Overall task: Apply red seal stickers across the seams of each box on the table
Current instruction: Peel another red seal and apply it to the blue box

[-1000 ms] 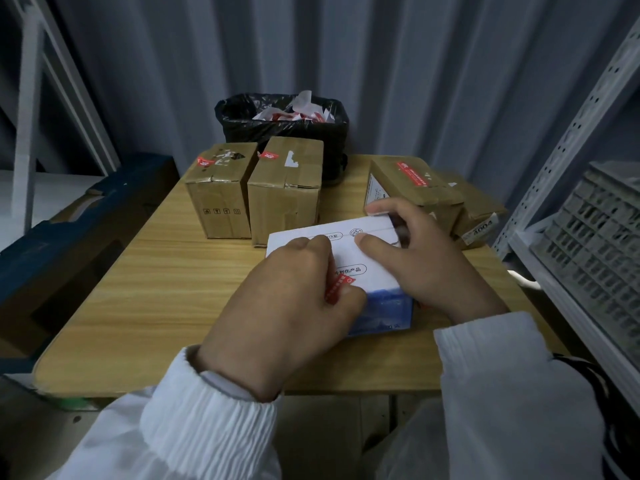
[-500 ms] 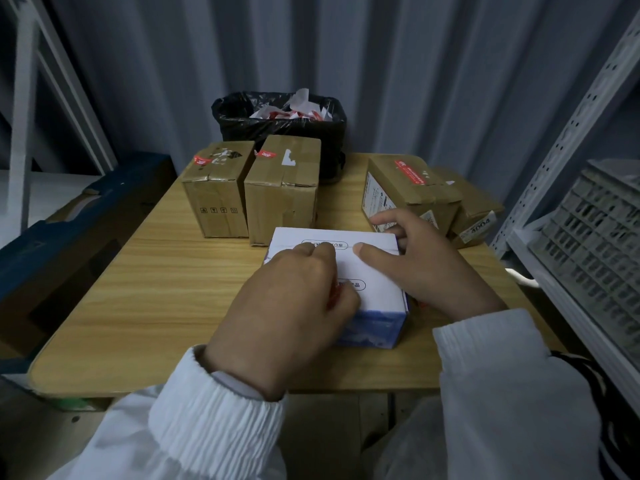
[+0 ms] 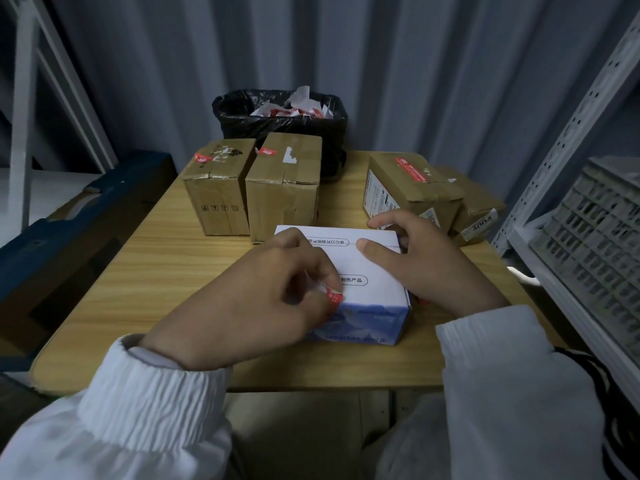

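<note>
A white box with a blue front [image 3: 370,292] lies near the front of the wooden table [image 3: 145,271]. My left hand [image 3: 256,296] pinches a red seal sticker [image 3: 333,296] at the box's near left top edge. My right hand [image 3: 426,258] rests on the box's right side, thumb flat on the top and index finger curled over the far right corner. Two brown cartons [image 3: 218,188] [image 3: 284,188] behind the white box carry small red stickers. A third carton [image 3: 408,188] at the right has a long red seal on top.
A black-lined bin [image 3: 280,116] full of sticker backing paper stands at the table's far edge. A small carton [image 3: 481,213] marked 4004 lies at the far right. A grey metal shelf with a plastic crate [image 3: 595,230] flanks the right; a dark blue crate [image 3: 69,216] sits left.
The white box has been set flat on the table. My left hand's fingers have curled and now pinch the red sticker at the box's near left edge. My right hand stays on the right side.
</note>
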